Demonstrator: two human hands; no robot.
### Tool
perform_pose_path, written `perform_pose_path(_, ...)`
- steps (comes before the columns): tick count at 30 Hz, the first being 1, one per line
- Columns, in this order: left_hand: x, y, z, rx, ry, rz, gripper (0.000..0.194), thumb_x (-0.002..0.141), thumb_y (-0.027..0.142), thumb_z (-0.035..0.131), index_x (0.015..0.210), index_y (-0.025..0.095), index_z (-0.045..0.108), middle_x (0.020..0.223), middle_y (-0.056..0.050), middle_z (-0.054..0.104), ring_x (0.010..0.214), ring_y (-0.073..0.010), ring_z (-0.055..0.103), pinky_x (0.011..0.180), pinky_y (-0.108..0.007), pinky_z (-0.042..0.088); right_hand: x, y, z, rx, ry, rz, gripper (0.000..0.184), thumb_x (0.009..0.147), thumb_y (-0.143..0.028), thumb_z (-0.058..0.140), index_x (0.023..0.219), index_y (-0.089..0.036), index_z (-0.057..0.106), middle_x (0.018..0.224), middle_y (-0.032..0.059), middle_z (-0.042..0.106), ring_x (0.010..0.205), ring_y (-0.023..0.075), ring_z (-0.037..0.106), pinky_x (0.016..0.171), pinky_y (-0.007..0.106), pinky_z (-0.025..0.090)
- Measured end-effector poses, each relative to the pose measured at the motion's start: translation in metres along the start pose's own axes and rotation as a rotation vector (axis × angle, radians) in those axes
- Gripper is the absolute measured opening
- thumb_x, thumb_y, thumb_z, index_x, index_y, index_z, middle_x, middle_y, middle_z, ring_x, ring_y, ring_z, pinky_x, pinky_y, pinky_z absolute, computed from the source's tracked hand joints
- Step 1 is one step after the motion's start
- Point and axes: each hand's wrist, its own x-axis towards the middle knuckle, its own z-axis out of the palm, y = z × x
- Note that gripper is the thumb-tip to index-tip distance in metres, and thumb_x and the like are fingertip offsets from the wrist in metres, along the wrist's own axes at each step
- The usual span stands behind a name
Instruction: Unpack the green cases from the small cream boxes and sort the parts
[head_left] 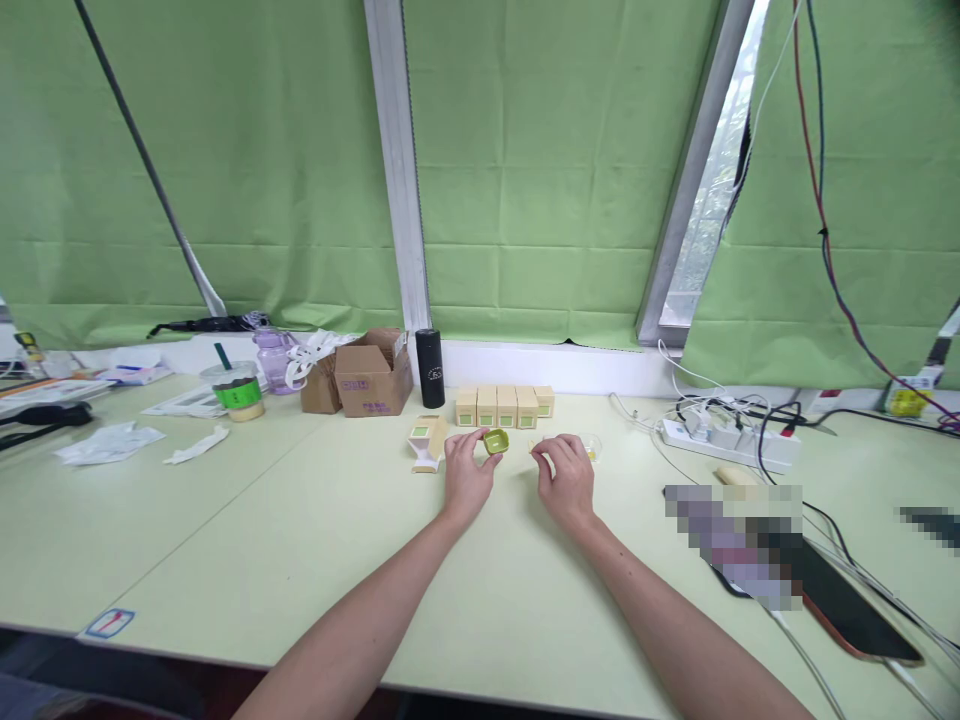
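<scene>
Green curtains (562, 160) hang across the full background, behind a pale table (300, 560) on which all the items noted below stand or lie. Left hand (468, 478): thumb and fingers closed on the sides of a small green container (496, 442), gripped near its rim, with its open side facing up toward the viewer; it is held over the middle of the table, in front of a row of small tan boxes (497, 408). Right hand (568, 478): thumb and index finger drawn together in a pinch, the remaining fingers curled in; a pale piece (532, 446) appears to be caught at the tips, though it is too small to identify with confidence. The two hands are apart, with the container and the pale piece facing each other across a short gap. An opened carton (427, 440) lies just beside the left hand, on its outer side, its flaps spread. Just beyond the right hand sits a clear dish (598, 442), partly hidden by that hand, with something yellow in it. Behind the opened carton, a black cylinder (430, 368) stands upright beside a cardboard box (373, 378).
</scene>
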Motion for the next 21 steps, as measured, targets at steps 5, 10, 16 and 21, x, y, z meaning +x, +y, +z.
perform_pose_path(5,0.000,-0.003,0.001,-0.059,0.050,-0.063,0.043,0.082,0.020,0.074,0.125,0.022,0.068,0.116,-0.012,0.065,0.122,-0.0286,0.053,0.093,-0.043,0.054,0.012,0.015,0.021,-0.143,-0.113,0.032,0.019,0.097,-0.013,0.055,0.089,-0.022,0.070,0.085,0.0051,0.074,0.099,0.0258,0.055,0.085,0.039,0.038)
perform_pose_path(10,0.002,-0.003,0.000,-0.095,0.068,-0.109,0.047,0.082,0.023,0.074,0.128,0.020,0.067,0.117,-0.014,0.066,0.121,-0.0292,0.054,0.089,-0.041,0.055,0.024,0.023,0.047,-0.275,-0.275,0.081,0.021,0.092,-0.008,0.058,0.088,-0.021,0.074,0.086,0.0077,0.075,0.101,0.0260,0.053,0.086,0.039,0.035)
perform_pose_path(16,0.003,-0.004,0.000,-0.099,0.069,-0.134,0.048,0.084,0.027,0.073,0.131,0.018,0.066,0.117,-0.015,0.066,0.119,-0.0287,0.057,0.088,-0.040,0.055,0.028,0.025,0.067,-0.314,-0.330,0.090,0.021,0.089,-0.007,0.061,0.084,-0.021,0.076,0.089,0.0084,0.074,0.100,0.0260,0.050,0.083,0.038,0.033)
perform_pose_path(21,0.003,-0.008,0.002,-0.109,0.085,-0.137,0.048,0.084,0.030,0.073,0.130,0.018,0.067,0.114,-0.014,0.067,0.112,-0.0269,0.061,0.086,-0.038,0.055,0.026,0.024,0.070,-0.340,-0.343,0.109,0.019,0.089,-0.010,0.065,0.080,-0.021,0.077,0.091,0.0105,0.071,0.098,0.0267,0.049,0.082,0.039,0.032)
